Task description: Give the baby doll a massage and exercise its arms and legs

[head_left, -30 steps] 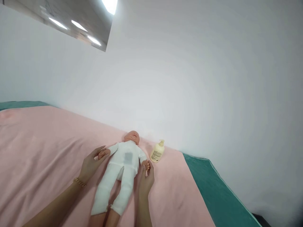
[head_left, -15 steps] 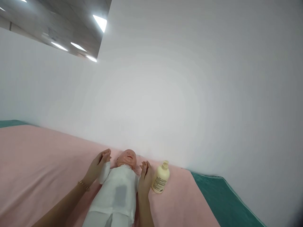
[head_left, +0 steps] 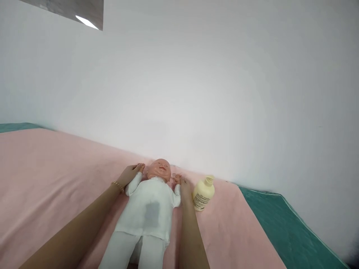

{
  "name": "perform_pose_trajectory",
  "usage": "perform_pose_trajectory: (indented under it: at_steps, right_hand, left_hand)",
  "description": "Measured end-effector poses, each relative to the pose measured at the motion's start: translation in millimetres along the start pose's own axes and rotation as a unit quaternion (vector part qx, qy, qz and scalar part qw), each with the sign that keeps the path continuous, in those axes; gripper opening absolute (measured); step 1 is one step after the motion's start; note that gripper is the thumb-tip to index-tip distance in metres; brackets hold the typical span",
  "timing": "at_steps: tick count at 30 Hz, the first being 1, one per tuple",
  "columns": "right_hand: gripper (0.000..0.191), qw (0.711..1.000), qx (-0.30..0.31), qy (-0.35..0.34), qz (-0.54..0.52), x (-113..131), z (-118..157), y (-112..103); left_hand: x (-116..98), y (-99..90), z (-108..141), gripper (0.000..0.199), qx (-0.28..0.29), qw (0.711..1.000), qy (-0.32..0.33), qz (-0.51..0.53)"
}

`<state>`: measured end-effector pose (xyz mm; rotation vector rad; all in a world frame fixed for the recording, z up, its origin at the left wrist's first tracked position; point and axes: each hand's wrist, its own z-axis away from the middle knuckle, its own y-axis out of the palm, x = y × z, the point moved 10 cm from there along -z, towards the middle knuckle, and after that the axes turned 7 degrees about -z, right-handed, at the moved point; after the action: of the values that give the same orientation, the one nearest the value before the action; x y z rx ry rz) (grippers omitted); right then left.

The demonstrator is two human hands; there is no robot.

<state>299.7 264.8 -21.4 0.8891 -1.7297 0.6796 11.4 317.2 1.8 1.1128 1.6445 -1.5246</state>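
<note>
A baby doll (head_left: 144, 216) in a white long-sleeved top and white trousers lies on its back, its head toward the wall. A grey patch marks the front of its top. My left hand (head_left: 130, 175), with a bead bracelet at the wrist, is closed around the doll's hand on the left side of the view. On the other side, my right hand (head_left: 185, 189) grips the doll's other hand (head_left: 177, 178), its fingers partly hidden. Both doll arms are bent up beside the head. Just right of my right hand stands a pale yellow pump bottle (head_left: 203, 193).
A pink cloth (head_left: 56, 175) covers the surface under the doll. Green covering (head_left: 291, 224) shows past its right edge and at the far left. A white wall (head_left: 202, 93) rises directly behind, with a dark reflective panel (head_left: 70, 11) at the upper left.
The view has tilted down and shifted left. Both doll arms stay raised beside its head; my right hand now sits lower against the doll's hand. The bottle still stands on the cloth.
</note>
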Motion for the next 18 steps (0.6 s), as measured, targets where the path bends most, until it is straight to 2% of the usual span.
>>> perform_pose_trajectory:
  at_steps: [5, 9, 14, 18]
  right_hand:
    - [0.047, 0.999, 0.028, 0.017, -0.034, 18.7, 4.0, -12.9]
    - [0.047, 0.996, 0.039, -0.032, -0.068, 46.7, 18.2, -16.7]
    - [0.042, 0.993, 0.003, -0.105, -0.056, 75.0, 46.3, -27.5]
    - [0.04, 0.994, -0.001, -0.104, -0.036, 84.7, 74.9, -37.4]
  left_hand:
    - [-9.2, -7.8, 9.5, 0.054, -0.039, 0.998, 0.047, -0.002]
    - [-14.2, -21.8, 25.1, 0.057, -0.105, 0.993, 0.043, 0.013]
    - [-24.8, -40.4, 56.2, 0.052, -0.186, 0.981, 0.05, 0.018]
    - [-33.1, -53.8, 87.0, 0.048, -0.227, 0.97, 0.085, -0.005]
